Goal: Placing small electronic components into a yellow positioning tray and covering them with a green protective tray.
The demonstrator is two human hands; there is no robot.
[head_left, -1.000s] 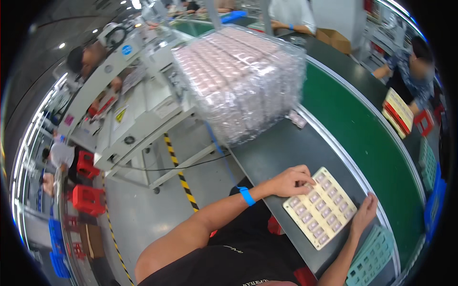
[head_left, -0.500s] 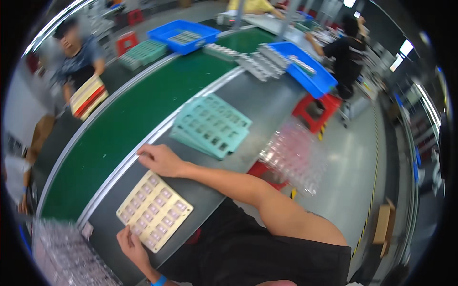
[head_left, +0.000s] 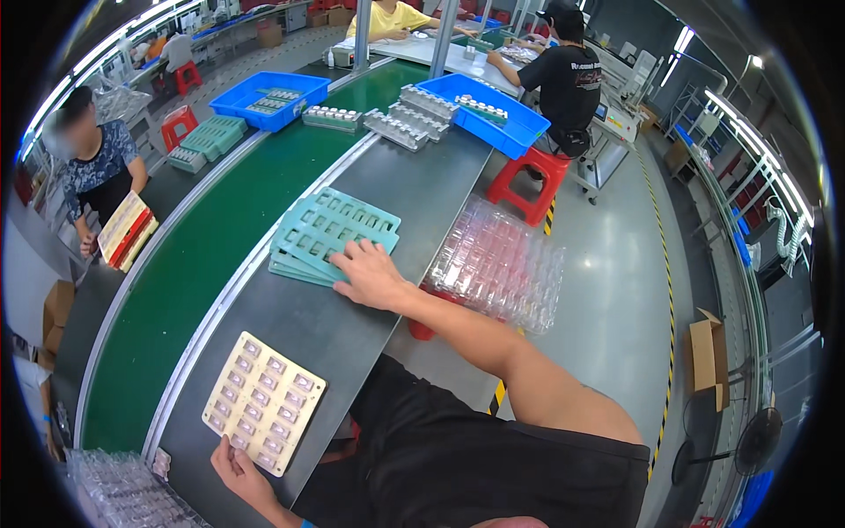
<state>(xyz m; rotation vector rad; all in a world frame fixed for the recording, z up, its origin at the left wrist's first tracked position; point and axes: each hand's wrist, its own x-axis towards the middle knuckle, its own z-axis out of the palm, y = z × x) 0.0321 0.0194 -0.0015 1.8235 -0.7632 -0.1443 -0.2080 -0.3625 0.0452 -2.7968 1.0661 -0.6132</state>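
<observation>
A cream tray (head_left: 261,394) with rows of small, clear pinkish pieces in its slots lies flat on the dark worktop in front of me. My left hand (head_left: 239,471) rests at its lower left edge, fingertips touching it, fingers loosely stretched and not wrapped round anything. Farther up the bench is a stack of teal trays (head_left: 317,231) with rectangular cut-outs. On the right edge of the top one lies my right hand (head_left: 371,275), open, fingers spread over the surface; its thumb points toward the tray's near corner.
Along the left runs a green conveyor belt (head_left: 198,233) with a metal rail. Grey blocks (head_left: 409,119) and a blue bin (head_left: 480,114) stand at the far end. Stacked clear plastic trays (head_left: 497,264) sit right of the bench; others (head_left: 123,488) stand lower left. Co-workers are across and beyond.
My right hand has moved from beside the belt rail, above the cream tray, to the right and onto the teal trays. The left hand stays by the cream tray. The view has shifted.
</observation>
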